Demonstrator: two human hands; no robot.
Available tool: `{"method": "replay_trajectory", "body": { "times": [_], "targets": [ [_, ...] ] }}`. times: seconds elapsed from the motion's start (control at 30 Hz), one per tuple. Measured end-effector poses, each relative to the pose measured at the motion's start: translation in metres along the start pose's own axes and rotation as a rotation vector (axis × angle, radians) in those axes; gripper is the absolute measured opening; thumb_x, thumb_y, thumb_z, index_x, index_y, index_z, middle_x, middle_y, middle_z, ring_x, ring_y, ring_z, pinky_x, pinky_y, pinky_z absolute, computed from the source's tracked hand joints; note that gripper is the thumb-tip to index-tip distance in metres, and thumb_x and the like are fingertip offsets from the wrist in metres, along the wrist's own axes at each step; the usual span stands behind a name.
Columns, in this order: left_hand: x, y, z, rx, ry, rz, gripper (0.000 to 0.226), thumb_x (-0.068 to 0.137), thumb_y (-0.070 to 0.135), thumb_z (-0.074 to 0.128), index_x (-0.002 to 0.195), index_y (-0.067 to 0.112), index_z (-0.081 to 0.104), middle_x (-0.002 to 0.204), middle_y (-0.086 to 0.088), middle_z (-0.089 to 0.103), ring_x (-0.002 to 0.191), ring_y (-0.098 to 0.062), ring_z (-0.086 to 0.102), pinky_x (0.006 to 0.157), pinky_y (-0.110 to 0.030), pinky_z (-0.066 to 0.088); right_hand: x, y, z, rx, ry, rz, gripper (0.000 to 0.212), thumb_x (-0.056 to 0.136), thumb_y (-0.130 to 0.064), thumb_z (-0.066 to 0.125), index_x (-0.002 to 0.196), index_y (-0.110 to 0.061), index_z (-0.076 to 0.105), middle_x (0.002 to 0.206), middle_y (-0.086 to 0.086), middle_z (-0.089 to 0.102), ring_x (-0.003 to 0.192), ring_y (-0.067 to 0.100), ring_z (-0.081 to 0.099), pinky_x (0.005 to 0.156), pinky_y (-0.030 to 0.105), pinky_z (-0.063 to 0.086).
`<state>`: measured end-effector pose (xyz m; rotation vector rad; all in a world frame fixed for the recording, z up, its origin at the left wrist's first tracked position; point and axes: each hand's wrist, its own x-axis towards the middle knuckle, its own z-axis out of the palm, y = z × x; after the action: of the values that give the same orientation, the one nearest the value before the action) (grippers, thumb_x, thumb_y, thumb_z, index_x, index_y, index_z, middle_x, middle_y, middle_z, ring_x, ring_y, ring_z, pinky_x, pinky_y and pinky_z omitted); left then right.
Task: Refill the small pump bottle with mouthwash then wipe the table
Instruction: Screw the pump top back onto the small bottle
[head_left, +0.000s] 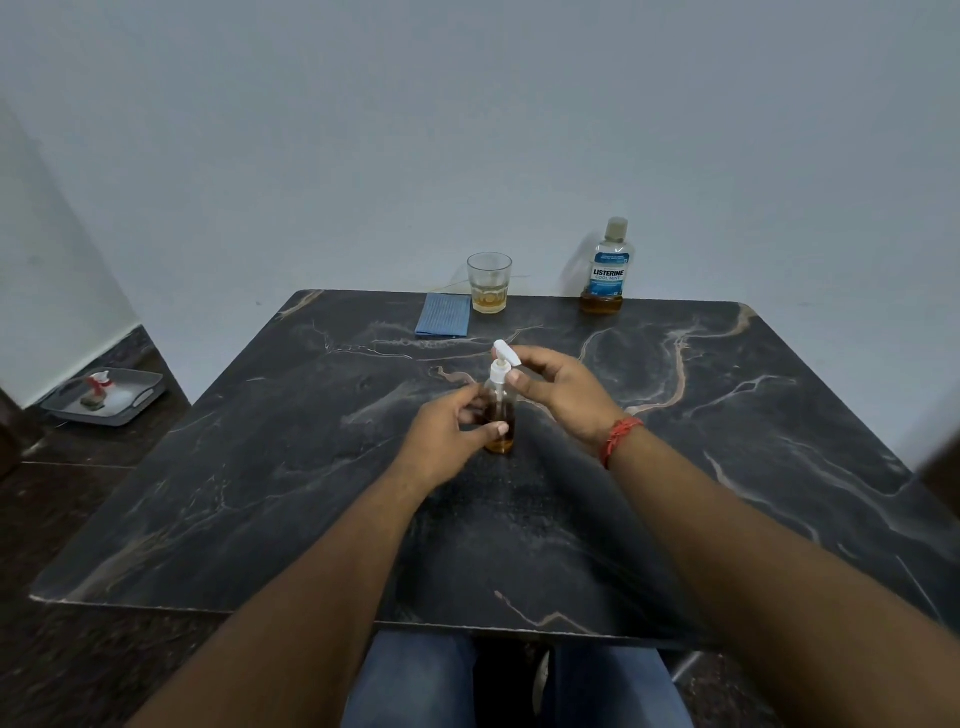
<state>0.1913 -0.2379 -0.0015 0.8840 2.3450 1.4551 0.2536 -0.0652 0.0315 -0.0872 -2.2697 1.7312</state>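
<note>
Your left hand (447, 436) grips the lower body of the pump bottle (500, 410), fingers and thumb curled round it. The bottle stands upright near the middle of the table (249, 467), closer to the far edge than the near one. Amber liquid fills only its bottom part.

Your right hand (563, 392) pinches the white pump head (503, 358) at the bottle's neck, thumb on the near side of the collar, fingers curled over the spout. A red thread band (619, 439) sits on that wrist.

At the far edge:
- Listerine bottle (605, 267), upright, toward the far right corner, cap on, a little amber liquid at the base.
- Glass (489, 283), upright, mid far edge, amber liquid in the lower part.
- Blue cloth (444, 316), folded flat, just left of the glass, touching or nearly so; cannot tell which.

On the floor beyond the left edge lies a grey tray (130, 402) holding small items, too blurred to identify.
</note>
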Motion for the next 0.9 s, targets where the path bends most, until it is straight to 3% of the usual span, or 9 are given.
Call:
{"method": "replay_trajectory", "body": {
  "times": [0.2, 0.33, 0.43, 0.53, 0.63, 0.7, 0.77, 0.9],
  "targets": [
    [0.002, -0.003, 0.000, 0.006, 0.009, 0.016, 0.050, 0.085, 0.017, 0.079, 0.117, 0.048, 0.055, 0.109, 0.018, 0.071, 0.105, 0.002, 0.067, 0.102, -0.036, 0.052, 0.002, 0.000, 0.002, -0.010, 0.063, -0.022, 0.017, 0.085, -0.016, 0.074, 0.102, -0.015, 0.069, 0.107, -0.002, 0.070, 0.106, 0.011, 0.065, 0.096, 0.034, 0.052],
    [0.001, -0.001, 0.001, 0.005, -0.002, 0.019, 0.052, 0.086, 0.018, 0.078, 0.132, 0.031, 0.058, 0.108, 0.020, 0.068, 0.107, 0.002, 0.065, 0.102, -0.032, 0.051, 0.003, 0.000, 0.004, 0.029, 0.045, -0.002, 0.033, 0.082, -0.014, 0.077, 0.112, -0.021, 0.064, 0.112, -0.005, 0.068, 0.113, 0.011, 0.062, 0.104, 0.044, 0.048],
    [0.001, -0.002, 0.000, -0.006, -0.003, 0.020, 0.048, 0.086, 0.017, 0.078, 0.123, 0.040, 0.058, 0.108, 0.019, 0.070, 0.105, 0.004, 0.066, 0.101, -0.032, 0.052, 0.001, -0.002, 0.001, 0.117, -0.041, 0.000, 0.045, 0.088, -0.003, 0.068, 0.128, -0.022, 0.059, 0.120, 0.001, 0.070, 0.117, 0.017, 0.063, 0.104, 0.046, 0.048],
    [0.001, -0.003, 0.000, 0.003, 0.007, 0.023, 0.050, 0.085, 0.018, 0.079, 0.128, 0.035, 0.059, 0.112, 0.016, 0.071, 0.105, 0.003, 0.066, 0.101, -0.031, 0.052, 0.000, -0.004, 0.002, 0.095, 0.017, -0.006, 0.047, 0.085, 0.000, 0.071, 0.126, -0.018, 0.059, 0.103, 0.000, 0.075, 0.107, 0.016, 0.068, 0.103, 0.046, 0.049],
    [0.001, -0.003, 0.000, 0.023, -0.001, 0.017, 0.056, 0.087, 0.020, 0.077, 0.138, 0.030, 0.056, 0.117, 0.014, 0.070, 0.108, 0.003, 0.065, 0.100, -0.029, 0.051, 0.003, -0.004, 0.013, 0.019, 0.096, -0.033, 0.048, 0.078, -0.008, 0.080, 0.120, -0.020, 0.060, 0.084, -0.006, 0.064, 0.089, 0.014, 0.065, 0.096, 0.043, 0.052],
    [0.002, -0.003, 0.000, 0.034, -0.002, 0.014, 0.057, 0.087, 0.022, 0.078, 0.138, 0.031, 0.056, 0.119, 0.013, 0.070, 0.109, 0.001, 0.065, 0.101, -0.033, 0.052, 0.005, -0.005, 0.019, 0.005, 0.113, -0.046, 0.047, 0.078, -0.010, 0.081, 0.118, -0.019, 0.059, 0.087, -0.004, 0.058, 0.086, 0.014, 0.061, 0.088, 0.037, 0.054],
    [0.002, -0.003, 0.001, 0.032, -0.003, 0.008, 0.057, 0.086, 0.023, 0.078, 0.138, 0.030, 0.056, 0.118, 0.014, 0.070, 0.109, 0.001, 0.065, 0.102, -0.035, 0.052, 0.007, -0.004, 0.015, -0.002, 0.086, -0.035, 0.048, 0.079, -0.013, 0.080, 0.121, -0.021, 0.058, 0.101, 0.000, 0.061, 0.098, 0.014, 0.061, 0.090, 0.028, 0.052],
    [0.001, -0.002, 0.000, -0.002, 0.006, 0.009, 0.054, 0.085, 0.017, 0.079, 0.133, 0.030, 0.058, 0.102, 0.023, 0.068, 0.104, 0.003, 0.066, 0.101, -0.034, 0.052, 0.008, 0.000, 0.000, -0.036, -0.042, 0.009, 0.036, 0.088, -0.015, 0.072, 0.123, -0.016, 0.065, 0.121, -0.001, 0.067, 0.117, 0.013, 0.060, 0.104, 0.036, 0.047]
  ]
}}
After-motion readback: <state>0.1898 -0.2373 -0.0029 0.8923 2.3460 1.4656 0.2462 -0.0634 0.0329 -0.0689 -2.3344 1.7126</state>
